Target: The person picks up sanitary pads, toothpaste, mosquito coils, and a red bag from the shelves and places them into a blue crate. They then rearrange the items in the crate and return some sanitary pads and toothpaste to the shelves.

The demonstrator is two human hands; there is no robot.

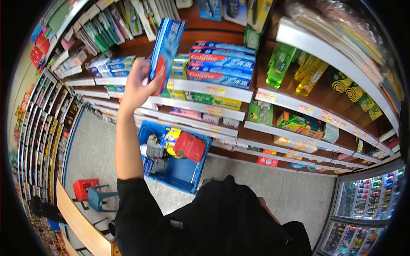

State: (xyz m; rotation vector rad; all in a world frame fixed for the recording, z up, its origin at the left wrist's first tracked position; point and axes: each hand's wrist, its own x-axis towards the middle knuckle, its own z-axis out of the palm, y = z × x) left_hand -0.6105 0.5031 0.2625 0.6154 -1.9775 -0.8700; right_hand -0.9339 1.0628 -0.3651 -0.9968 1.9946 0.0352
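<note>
My left hand (137, 87) is raised in front of the shelf, its fingers closed around a blue and red toothpaste box (166, 51). The box is held upright, leaning a little to the right. Right beside it, stacked Colgate toothpaste boxes (221, 64) lie on the shelf. Smaller yellow and blue boxes (180, 66) are partly hidden behind the held box. Only a strip of my right arm shows past my black clothing; the right hand itself is out of sight.
Below the shelves, a blue crate (181, 181) on the floor holds a red packet (190, 146) and other goods. Green bottles (282, 64) stand on the right shelf. A drinks fridge (339, 200) is at lower right; stools (101, 197) and a wooden counter (79, 213) at lower left.
</note>
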